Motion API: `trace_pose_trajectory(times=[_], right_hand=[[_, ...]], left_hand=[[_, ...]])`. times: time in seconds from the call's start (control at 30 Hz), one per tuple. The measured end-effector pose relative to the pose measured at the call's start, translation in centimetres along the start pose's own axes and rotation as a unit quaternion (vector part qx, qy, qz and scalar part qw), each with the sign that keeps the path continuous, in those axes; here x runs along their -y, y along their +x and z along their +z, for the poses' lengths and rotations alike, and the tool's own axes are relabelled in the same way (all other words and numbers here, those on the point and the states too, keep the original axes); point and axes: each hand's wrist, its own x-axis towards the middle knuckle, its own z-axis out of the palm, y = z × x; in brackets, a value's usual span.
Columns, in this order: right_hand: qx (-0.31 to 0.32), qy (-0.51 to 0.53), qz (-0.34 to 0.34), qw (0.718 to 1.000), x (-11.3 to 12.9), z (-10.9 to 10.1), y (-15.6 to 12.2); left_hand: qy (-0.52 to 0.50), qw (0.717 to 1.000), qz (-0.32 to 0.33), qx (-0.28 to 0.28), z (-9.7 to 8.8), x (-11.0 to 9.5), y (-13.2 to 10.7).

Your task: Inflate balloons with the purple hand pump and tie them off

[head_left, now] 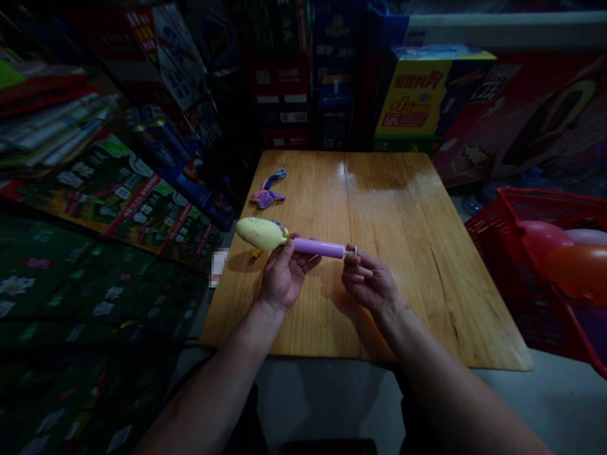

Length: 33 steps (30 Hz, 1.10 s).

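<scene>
A purple hand balloon pump (318,248) lies level across my two hands, above the wooden table (398,253). On its left end sits a pale yellow balloon (260,233), partly inflated, with faint printed marks. My left hand (283,275) is closed around the pump's nozzle end and the balloon's neck. With its fingers curled, my right hand (368,278) grips the white pump handle (351,251), which is pushed close to the barrel. Several limp patterned balloons (268,194) rest at the table's far left; another small coloured piece is partly hidden behind the yellow balloon.
At the right stands a red plastic basket (526,278) holding several inflated balloons (581,272). Stacked green cartons (95,272) line the left side. Behind the table are more boxes, including a yellow and blue carton (417,95).
</scene>
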Motion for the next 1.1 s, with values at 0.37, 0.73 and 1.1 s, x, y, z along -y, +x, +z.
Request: trace_pose_trajectory(times=[0.37, 0.73, 1.1], right_hand=[[0.009, -0.023, -0.03, 0.999, 2.2, -0.2, -1.2], [0.002, -0.015, 0.002, 1.0, 1.9, 0.2, -0.5], [0.002, 0.002, 0.004, 1.0, -0.4, -0.2, -0.1]], left_hand=[[0.009, 0.999, 0.036, -0.015, -0.2, -1.7, 0.0], [0.007, 1.0, -0.003, -0.013, -0.6, -1.6, 1.0], [-0.006, 1.0, -0.017, 0.013, -0.3, -0.3, 0.8]])
